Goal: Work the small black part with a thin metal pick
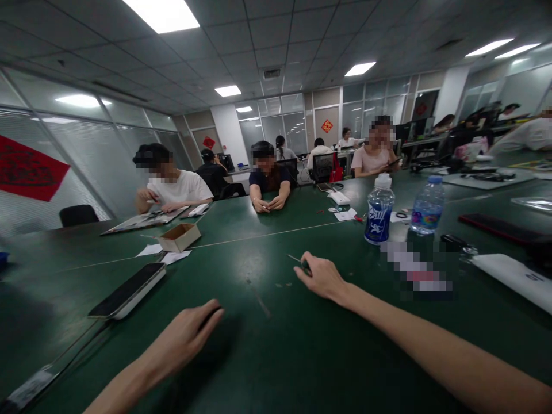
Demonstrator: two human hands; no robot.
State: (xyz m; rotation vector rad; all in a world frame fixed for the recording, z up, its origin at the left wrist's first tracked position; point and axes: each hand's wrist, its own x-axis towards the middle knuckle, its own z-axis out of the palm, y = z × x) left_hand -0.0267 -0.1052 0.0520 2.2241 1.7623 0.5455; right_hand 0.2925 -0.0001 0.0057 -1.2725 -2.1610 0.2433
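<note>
My right hand point(321, 277) rests on the green table point(267, 351) a little right of centre. Its fingers are pinched on a thin pale tool point(295, 259) whose tip points left and away from me. My left hand point(185, 334) lies low on the table nearer to me, fingers pressed together and curved over a small dark shape point(212, 314) that I cannot make out. About a hand's length of bare table separates the two hands. Small scuffs and specks mark the mat between them.
A dark phone on a white case point(128, 291) lies to the left, with a small cardboard box point(180, 237) and paper slips behind it. Two water bottles point(379, 210) point(428, 206) stand to the right. Several people sit working along the far side.
</note>
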